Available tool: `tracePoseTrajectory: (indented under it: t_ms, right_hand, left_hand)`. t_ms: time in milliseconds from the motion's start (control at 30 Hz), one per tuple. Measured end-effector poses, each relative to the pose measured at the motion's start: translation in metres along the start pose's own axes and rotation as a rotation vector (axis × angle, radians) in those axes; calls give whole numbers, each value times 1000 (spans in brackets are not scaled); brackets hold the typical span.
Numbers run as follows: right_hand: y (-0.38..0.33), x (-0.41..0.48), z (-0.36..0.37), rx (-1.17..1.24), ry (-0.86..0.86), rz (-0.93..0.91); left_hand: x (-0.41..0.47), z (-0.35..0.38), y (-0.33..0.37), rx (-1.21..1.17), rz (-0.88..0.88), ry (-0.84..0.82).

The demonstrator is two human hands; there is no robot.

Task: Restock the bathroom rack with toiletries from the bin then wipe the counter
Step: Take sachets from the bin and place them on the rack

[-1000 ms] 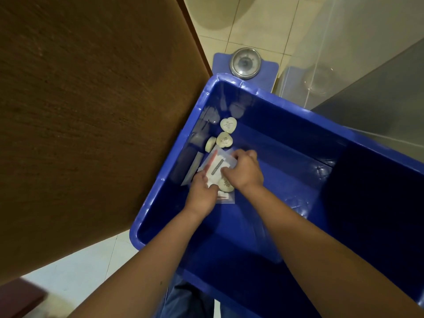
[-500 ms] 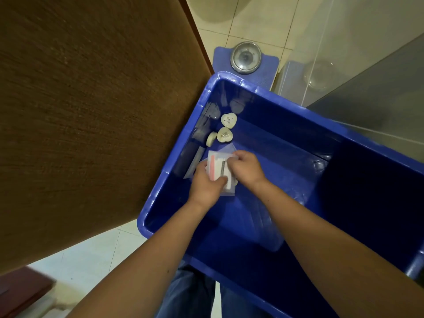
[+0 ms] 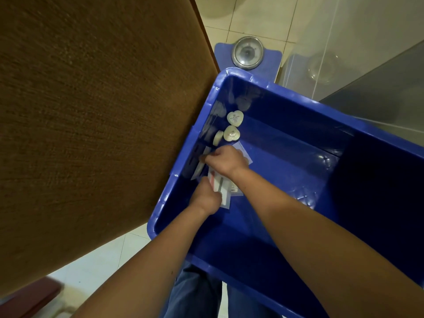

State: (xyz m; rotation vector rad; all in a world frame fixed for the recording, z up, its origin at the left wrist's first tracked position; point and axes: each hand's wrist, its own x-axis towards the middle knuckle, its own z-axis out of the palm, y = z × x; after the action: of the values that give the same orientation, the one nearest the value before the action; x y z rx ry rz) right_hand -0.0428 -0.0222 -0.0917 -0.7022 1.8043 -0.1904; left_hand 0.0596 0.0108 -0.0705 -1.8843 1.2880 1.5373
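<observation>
While in hands (image 3: 205, 199) (image 3: 226, 160), packets (image 3: 220, 185) inside bin (image 3: 298, 127)

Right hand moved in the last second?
Yes: right hand shifted left, toward the bin's left wall; it was lower-right of the heart-shaped soaps, now directly below them.
</observation>
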Motion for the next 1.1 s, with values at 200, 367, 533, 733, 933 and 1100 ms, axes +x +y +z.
tracePoseTrajectory:
  t_ms: [200,367,533,733,933,1100]
  right_hand:
    - [-5,13,7,-20,42,44]
    - [-2,14,6,4,89,37]
    - [-1,-9,-8,384,133,4]
    - [14,-55,-43,731,111,-55]
    - [34,-119,-75,960,94,-25]
    - [43,-176,-101,1137,117,-66]
  left_hand:
    - [8,0,-6,-14,-14,11]
    - [10,-3,-10,-4,0,4]
    - [1,-2,-10,0,36,-19]
    - [-26,0,5,5,114,-12]
    - [-68,12,25,103,182,-21]
    - [-116,25,44,176,283,-41]
